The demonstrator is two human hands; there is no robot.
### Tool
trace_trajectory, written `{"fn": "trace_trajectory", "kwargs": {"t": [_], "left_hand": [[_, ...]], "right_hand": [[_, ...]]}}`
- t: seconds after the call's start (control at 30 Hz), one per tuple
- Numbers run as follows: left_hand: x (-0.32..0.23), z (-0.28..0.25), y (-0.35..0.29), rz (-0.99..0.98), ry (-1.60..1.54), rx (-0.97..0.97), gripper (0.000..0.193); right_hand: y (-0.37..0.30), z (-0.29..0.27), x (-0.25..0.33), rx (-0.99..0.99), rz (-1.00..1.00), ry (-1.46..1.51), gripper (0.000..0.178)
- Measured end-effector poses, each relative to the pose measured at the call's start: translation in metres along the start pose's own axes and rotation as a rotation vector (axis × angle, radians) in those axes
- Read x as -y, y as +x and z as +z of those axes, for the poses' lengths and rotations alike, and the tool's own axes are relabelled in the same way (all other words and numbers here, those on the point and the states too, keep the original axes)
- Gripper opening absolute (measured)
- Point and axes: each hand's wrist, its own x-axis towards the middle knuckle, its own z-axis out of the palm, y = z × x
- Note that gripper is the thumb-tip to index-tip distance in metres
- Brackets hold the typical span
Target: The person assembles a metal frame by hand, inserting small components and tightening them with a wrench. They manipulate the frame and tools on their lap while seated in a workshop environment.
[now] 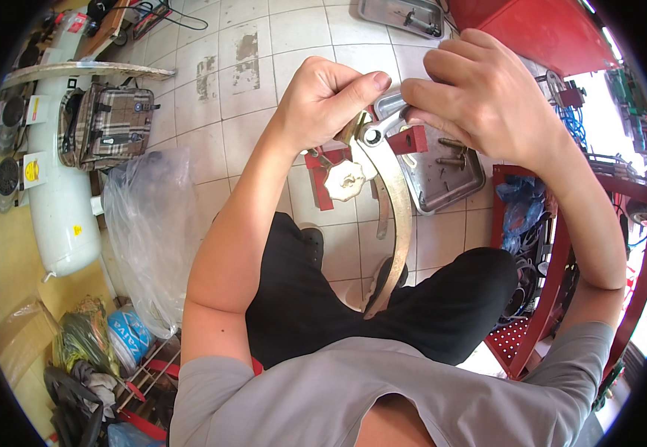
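Observation:
My left hand (327, 104) is closed, its thumb pressed across the curled fingers, at the top of a metal assembly; what it grips is hidden. My right hand (483, 97) is pinched on a short silver metal piece (392, 121), which meets a round hole at the head of a long curved metal lever (401, 223). The lever sweeps down between my knees. Beside it sits a pale, lobed metal knob (344, 181). A red metal vise-like stand (321, 188) shows behind the knob, and its red bar (409, 141) passes behind the lever.
A metal tray (450, 203) holding loose parts lies on the tiled floor beyond my right knee. Another tray (383, 28) stands farther off. Red shelving (554, 298) is at right. On the left are a white tank (66, 216), a plaid bag (118, 123) and clear plastic sheeting (152, 231).

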Motion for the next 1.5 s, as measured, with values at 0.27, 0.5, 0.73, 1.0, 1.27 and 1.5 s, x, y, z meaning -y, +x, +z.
{"fn": "trace_trajectory", "kwargs": {"t": [0.27, 0.5, 0.73, 1.0, 1.27, 1.5], "left_hand": [[0.001, -0.004, -0.003, -0.027, -0.018, -0.042, 0.051], [0.007, -0.009, -0.002, -0.018, 0.074, -0.193, 0.05], [0.008, -0.008, 0.001, -0.051, 0.003, -0.155, 0.05], [0.004, -0.005, -0.002, -0.054, 0.137, -0.062, 0.052], [0.007, 0.006, -0.002, -0.046, 0.124, -0.004, 0.047], [0.012, 0.003, -0.002, -0.016, -0.057, 0.159, 0.028]], "right_hand": [[0.003, 0.006, -0.004, 0.117, 0.062, 0.126, 0.018], [-0.008, 0.025, 0.022, 0.08, 0.366, 0.318, 0.028], [-0.017, 0.037, 0.047, 0.04, 0.579, 0.52, 0.029], [-0.006, 0.007, 0.011, 0.191, 0.304, 0.249, 0.03], [0.026, -0.025, -0.002, 0.241, 0.015, 0.043, 0.027], [0.044, -0.043, 0.001, 0.35, 0.008, -0.073, 0.024]]}}
